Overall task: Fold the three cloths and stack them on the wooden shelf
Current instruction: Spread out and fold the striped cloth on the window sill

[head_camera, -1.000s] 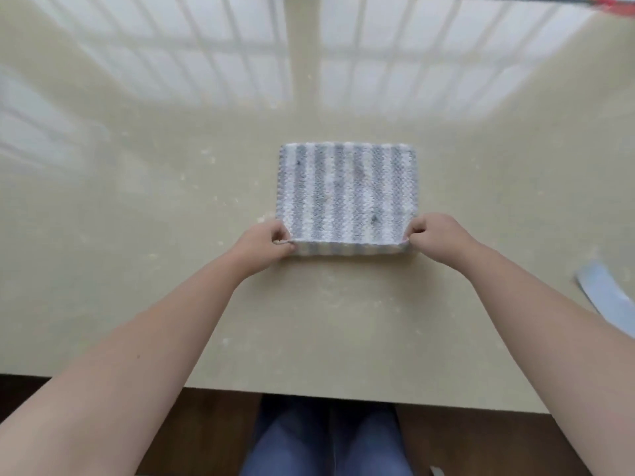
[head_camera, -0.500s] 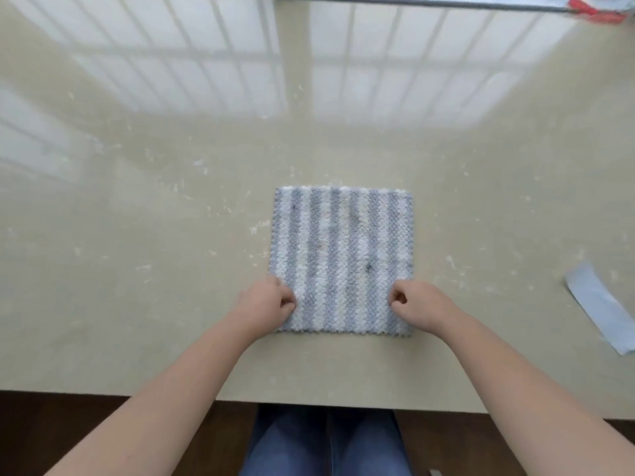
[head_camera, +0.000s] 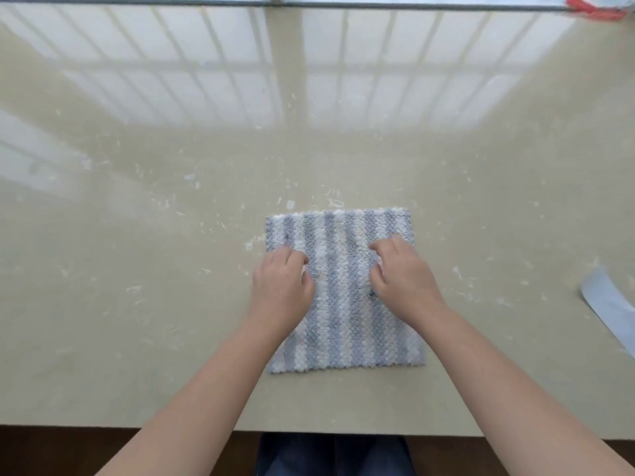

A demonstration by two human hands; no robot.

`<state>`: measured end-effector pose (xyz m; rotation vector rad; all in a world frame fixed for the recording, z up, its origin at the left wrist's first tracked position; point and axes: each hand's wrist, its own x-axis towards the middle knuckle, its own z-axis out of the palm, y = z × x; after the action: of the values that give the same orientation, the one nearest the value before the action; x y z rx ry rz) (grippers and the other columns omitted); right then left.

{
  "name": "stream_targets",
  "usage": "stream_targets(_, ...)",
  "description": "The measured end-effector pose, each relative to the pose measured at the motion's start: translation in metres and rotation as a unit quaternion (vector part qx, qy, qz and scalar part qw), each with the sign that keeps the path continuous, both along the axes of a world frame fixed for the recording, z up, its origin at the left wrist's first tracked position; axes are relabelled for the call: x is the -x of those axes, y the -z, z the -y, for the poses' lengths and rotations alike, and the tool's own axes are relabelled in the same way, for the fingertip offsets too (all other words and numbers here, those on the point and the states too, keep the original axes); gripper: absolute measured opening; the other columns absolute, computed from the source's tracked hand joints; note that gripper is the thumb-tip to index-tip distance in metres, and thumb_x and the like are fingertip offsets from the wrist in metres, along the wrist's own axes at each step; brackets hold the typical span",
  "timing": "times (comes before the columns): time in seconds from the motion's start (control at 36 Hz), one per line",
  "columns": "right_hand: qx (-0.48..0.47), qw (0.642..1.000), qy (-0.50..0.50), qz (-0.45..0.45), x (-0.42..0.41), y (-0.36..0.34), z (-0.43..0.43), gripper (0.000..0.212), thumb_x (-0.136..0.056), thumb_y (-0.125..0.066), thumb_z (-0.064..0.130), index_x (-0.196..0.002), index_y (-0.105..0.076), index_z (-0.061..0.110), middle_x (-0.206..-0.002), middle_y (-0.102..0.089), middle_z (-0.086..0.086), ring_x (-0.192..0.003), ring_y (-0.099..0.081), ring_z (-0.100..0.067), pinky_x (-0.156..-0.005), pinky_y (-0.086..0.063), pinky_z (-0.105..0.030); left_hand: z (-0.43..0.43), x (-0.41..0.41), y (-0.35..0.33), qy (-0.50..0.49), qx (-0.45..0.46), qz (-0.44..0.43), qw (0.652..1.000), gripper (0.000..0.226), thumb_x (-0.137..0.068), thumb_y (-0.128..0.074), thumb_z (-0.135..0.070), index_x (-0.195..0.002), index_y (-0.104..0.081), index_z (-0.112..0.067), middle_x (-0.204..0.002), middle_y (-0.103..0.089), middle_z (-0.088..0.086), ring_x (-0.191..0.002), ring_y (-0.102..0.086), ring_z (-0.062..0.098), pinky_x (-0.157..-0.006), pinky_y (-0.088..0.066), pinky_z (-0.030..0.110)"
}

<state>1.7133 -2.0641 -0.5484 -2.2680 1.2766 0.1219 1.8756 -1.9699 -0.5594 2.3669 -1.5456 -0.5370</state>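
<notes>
Head view: grey-and-white striped knitted square cloth (head_camera: 340, 314) lies flat near the front edge of the beige glossy bench (head_camera: 137, 304). Left hand (head_camera: 281, 286) and right hand (head_camera: 402, 276) pinch its middle with curled fingers. Lift both sides evenly; align edges before creasing.

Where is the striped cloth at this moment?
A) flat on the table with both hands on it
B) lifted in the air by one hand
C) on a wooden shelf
A: the cloth lies spread on the table, with the left hand and the right hand on top of it.
</notes>
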Motion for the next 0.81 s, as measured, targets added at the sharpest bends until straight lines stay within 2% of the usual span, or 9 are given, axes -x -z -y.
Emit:
stream_targets(0.06, 0.052, 0.998, 0.006, 0.033, -0.020, 0.011, -0.001, 0.040, -0.088, -0.039, 0.016, -0.123, -0.053, 0.001, -0.115, -0.056, -0.014, -0.105, -0.055, -0.031, -0.086, -0.044, -0.037, 0.013, 0.006, 0.008, 0.014, 0.033, 0.017, 0.999, 0.031, -0.079, -0.044, -0.012, -0.098, -0.066, -0.003, -0.100, -0.067, 0.012, -0.093, -0.065, 0.033, -0.078, -0.051, 0.041)
stream_targets(0.14, 0.071, 0.996, -0.002, 0.046, -0.045, 0.034, -0.005, 0.051, -0.084, -0.035, 0.022, -0.124, -0.055, -0.002, -0.126, -0.057, -0.020, -0.114, -0.057, -0.036, -0.090, -0.046, -0.050, 0.031, 0.016, 0.026, 0.045, 0.019, 0.026, 0.998, 0.046, -0.081, -0.036, -0.017, -0.115, -0.063, -0.001, -0.121, -0.063, 0.015, -0.113, -0.060, 0.031, -0.088, -0.047, 0.053)
stream_targets(0.25, 0.099, 0.994, -0.035, 0.000, -0.058, 0.066, -0.008, 0.056, -0.085, -0.031, 0.020, -0.136, -0.044, 0.002, -0.143, -0.043, -0.013, -0.129, -0.044, -0.031, -0.103, -0.032, -0.051, 0.037, 0.018, 0.052, 0.095, -0.055, 0.011, 0.994, 0.055, -0.090, -0.032, -0.020, -0.144, -0.034, -0.007, -0.151, -0.032, 0.006, -0.140, -0.026, 0.022, -0.107, -0.026, 0.054)
stream_targets(0.31, 0.118, 0.992, -0.038, -0.018, -0.054, 0.080, -0.009, 0.056, -0.087, -0.031, 0.022, -0.139, -0.038, 0.004, -0.145, -0.040, -0.009, -0.135, -0.036, -0.028, -0.112, -0.017, -0.049, 0.033, 0.014, 0.063, 0.118, -0.069, 0.047, 0.990, 0.056, -0.088, -0.033, -0.023, -0.141, -0.038, -0.008, -0.148, -0.037, 0.005, -0.137, -0.032, 0.020, -0.103, -0.032, 0.054)
stream_targets(0.39, 0.121, 0.992, -0.041, -0.017, -0.047, 0.090, -0.007, 0.057, -0.092, -0.026, 0.030, -0.144, -0.021, 0.008, -0.151, -0.024, -0.001, -0.144, -0.004, -0.016, -0.111, 0.001, -0.042, 0.030, 0.006, 0.073, 0.133, -0.061, 0.082, 0.986, 0.053, -0.090, -0.032, -0.028, -0.140, -0.042, -0.010, -0.148, -0.038, 0.002, -0.137, -0.031, 0.014, -0.102, -0.028, 0.058)
stream_targets(0.5, 0.108, 0.993, -0.037, -0.030, -0.043, 0.087, -0.003, 0.060, -0.091, -0.025, 0.037, -0.145, -0.019, 0.012, -0.153, -0.020, 0.000, -0.141, -0.013, -0.016, -0.110, -0.002, -0.043, 0.027, -0.005, 0.073, 0.103, -0.060, 0.091, 0.989, 0.064, -0.091, -0.026, -0.046, -0.147, -0.026, -0.014, -0.154, -0.016, -0.001, -0.142, -0.014, 0.013, -0.107, -0.011, 0.055)
stream_targets(0.64, 0.069, 0.995, 0.002, -0.077, -0.020, 0.082, 0.018, 0.065, -0.082, 0.006, 0.053, -0.141, 0.018, 0.026, -0.147, 0.027, 0.013, -0.137, 0.024, -0.005, -0.109, 0.020, -0.037, 0.028, -0.024, 0.071, 0.058, -0.116, 0.089, 0.988, 0.074, -0.080, 0.002, -0.061, -0.142, 0.018, -0.025, -0.149, 0.026, -0.010, -0.138, 0.023, 0.007, -0.112, 0.002, 0.052)
stream_targets(0.72, 0.056, 0.992, 0.031, -0.107, -0.004, 0.078, 0.033, 0.066, -0.078, 0.012, 0.053, -0.138, 0.024, 0.026, -0.145, 0.033, 0.012, -0.134, 0.029, -0.006, -0.108, 0.018, -0.040, 0.024, -0.040, 0.068, 0.020, -0.131, 0.078, 0.988, 0.070, -0.078, 0.010, -0.058, -0.139, 0.024, -0.026, -0.147, 0.030, -0.010, -0.135, 0.028, 0.005, -0.113, 0.005, 0.051)
stream_targets(0.81, 0.040, 0.990, 0.059, -0.119, 0.008, 0.075, 0.040, 0.061, -0.086, 0.004, 0.051, -0.138, 0.024, 0.024, -0.144, 0.033, 0.012, -0.134, 0.029, -0.008, -0.112, 0.013, -0.044, 0.020, -0.051, 0.065, -0.006, -0.142, 0.079, 0.987, 0.068, -0.080, 0.012, -0.054, -0.139, 0.023, -0.021, -0.148, 0.029, -0.009, -0.134, 0.027, 0.005, -0.114, 0.004, 0.050)
